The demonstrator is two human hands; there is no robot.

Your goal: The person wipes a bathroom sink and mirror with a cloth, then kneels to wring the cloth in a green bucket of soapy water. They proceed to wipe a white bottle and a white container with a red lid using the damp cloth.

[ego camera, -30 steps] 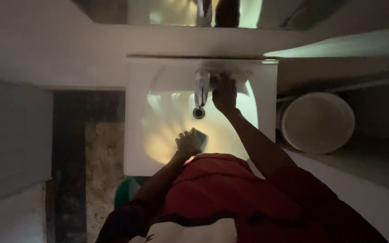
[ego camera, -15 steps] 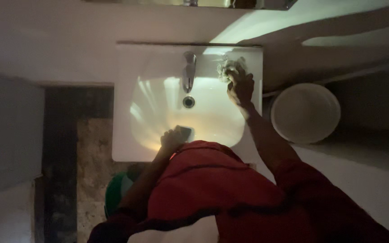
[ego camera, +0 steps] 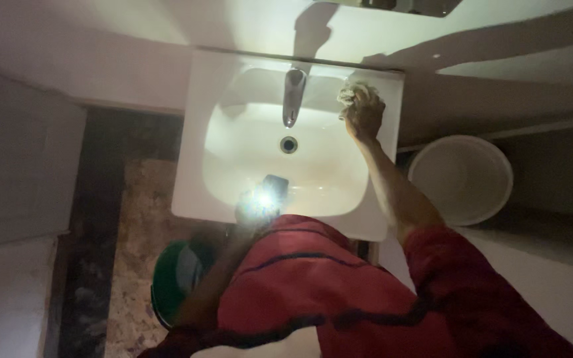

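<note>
- My right hand (ego camera: 364, 117) sat on the back right corner of the white sink (ego camera: 190, 166), with my fingers curled down over a bunched pale cloth (ego camera: 355, 93) and pressing it onto the ledge.
- The cloth lay just beside the chrome tap (ego camera: 292, 96), to its right, and touched the basin's rim near the wall.
- My left hand (ego camera: 253, 211) was at the near edge of the basin, closed around a phone (ego camera: 274, 186) whose light glared so hard that I could not tell how my fingers were set on it.
- To do this wipe well, I judged that I had to keep the cloth flat under the palm rather than balled up, so that more of it met the ledge.
- I judged that short strokes toward the bowl would have carried dirt inward instead of off the rim.
- The beam should have pointed at the corner under my right hand, not up at my eyes.
- A pale bucket (ego camera: 462, 178) stood on the floor right of the sink, and a green tub (ego camera: 170, 278) sat below its left front corner.
</note>
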